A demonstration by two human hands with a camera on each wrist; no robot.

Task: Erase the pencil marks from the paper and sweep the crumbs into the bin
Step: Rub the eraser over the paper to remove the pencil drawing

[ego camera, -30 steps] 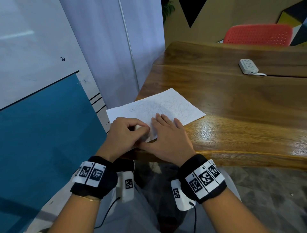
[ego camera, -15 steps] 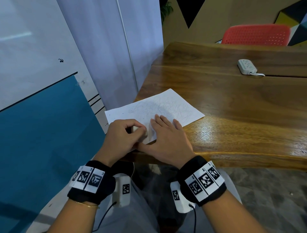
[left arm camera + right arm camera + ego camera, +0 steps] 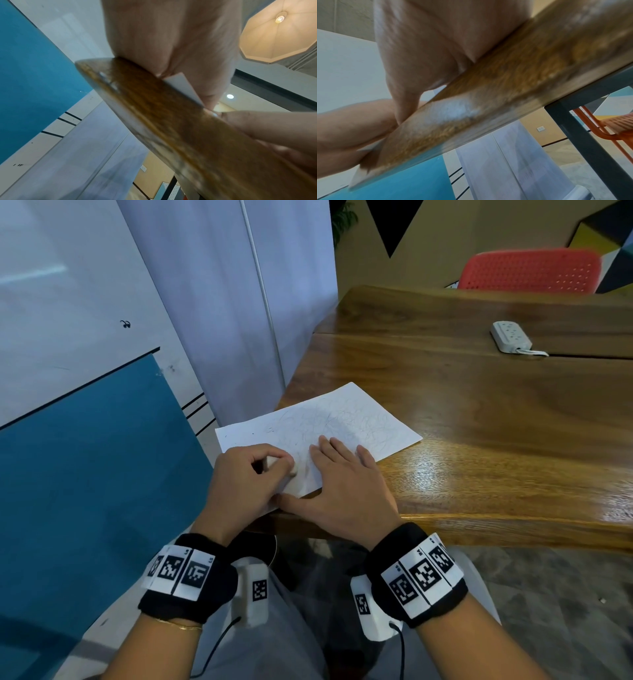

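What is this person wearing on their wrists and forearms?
Each wrist carries a black fabric band with white panels of square black-and-white coded markers. A white camera unit with its own marker and a black cable hangs under each. The left forearm has a thin gold bracelet. No sleeves show.

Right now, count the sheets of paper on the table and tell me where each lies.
1. A single sheet of paper lies at the near left corner of the wooden table, held flat under the right hand. Any sheet stacked beneath it would be hidden.
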